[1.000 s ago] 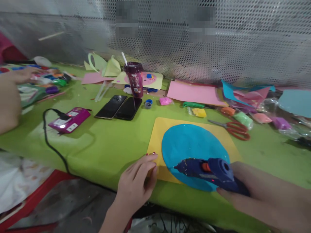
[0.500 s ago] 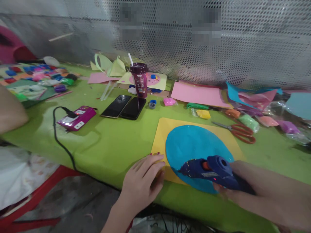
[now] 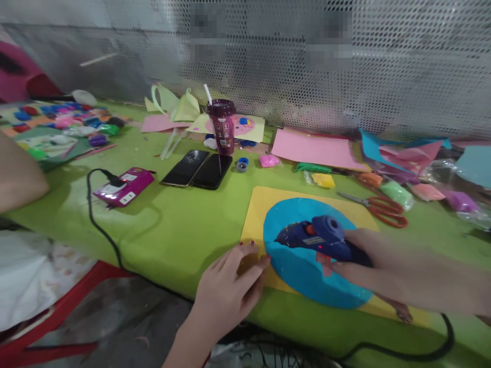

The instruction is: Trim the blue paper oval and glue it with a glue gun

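Note:
My right hand (image 3: 368,260) is wrapped round the handle of a dark blue hot glue gun (image 3: 318,237), its nozzle pointing left over a blue oval (image 3: 307,291). The oval has a shiny surface and lies on a yellow sheet (image 3: 255,209). Whether the nozzle touches the blue surface I cannot tell. At the sheet's left edge rests my left hand (image 3: 233,281), fingers bent and apart, fingertips on the yellow sheet beside the oval. Nothing shows in its grasp.
Orange-handled scissors (image 3: 385,210) lie right of the sheet, near bagged clay packets (image 3: 397,194). Two phones (image 3: 212,171), a purple lidded cup (image 3: 223,128) and a purple power strip (image 3: 125,188) stand left. A black cord (image 3: 406,355) curves at the front right. Another person's arm (image 3: 21,174) is at far left.
The glue gun in my right hand has moved up and left over the blue oval, and its cord now shows. My left hand's fingers have shifted slightly right.

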### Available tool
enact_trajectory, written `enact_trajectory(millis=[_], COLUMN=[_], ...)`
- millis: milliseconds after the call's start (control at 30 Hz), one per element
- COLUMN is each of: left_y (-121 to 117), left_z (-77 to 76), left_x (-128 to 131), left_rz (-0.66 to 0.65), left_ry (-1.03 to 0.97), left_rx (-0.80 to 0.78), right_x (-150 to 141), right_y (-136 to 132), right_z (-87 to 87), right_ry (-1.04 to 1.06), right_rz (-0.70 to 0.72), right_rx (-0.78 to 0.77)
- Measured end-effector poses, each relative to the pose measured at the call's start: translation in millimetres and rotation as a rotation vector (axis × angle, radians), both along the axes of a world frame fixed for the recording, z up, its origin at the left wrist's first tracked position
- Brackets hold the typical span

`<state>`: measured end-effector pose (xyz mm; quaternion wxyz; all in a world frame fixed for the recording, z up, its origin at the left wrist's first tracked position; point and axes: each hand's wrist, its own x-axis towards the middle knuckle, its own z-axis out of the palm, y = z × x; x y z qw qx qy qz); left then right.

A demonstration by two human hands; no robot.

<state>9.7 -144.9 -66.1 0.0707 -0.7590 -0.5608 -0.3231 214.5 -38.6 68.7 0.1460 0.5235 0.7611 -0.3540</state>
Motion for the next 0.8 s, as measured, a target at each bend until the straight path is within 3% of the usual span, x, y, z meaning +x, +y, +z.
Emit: enact_trajectory(millis=[100,300,467,800], left_y=[0,0,-1,1], left_z=[-0.3,-3.5,-3.2,-1.3], left_x=[0,0,-1,1], left_rz=[-0.002,-0.007,-0.013,0.0], left_ry=[-0.015,-0.028,-0.016,-0.019], left_rx=[0.0,-0.018,-0.016,0.019], right_x=[-12,-22,-22,-20], right_y=[4,5,4,4], right_z=[5.6,9.1,6.3,7.9], right_ry=[-0.03,-0.056,-0.05,-0.074], right_rz=[-0.012,0.033,0.047,0.051], right_rx=[-0.106,-0.141,-0.065,-0.204])
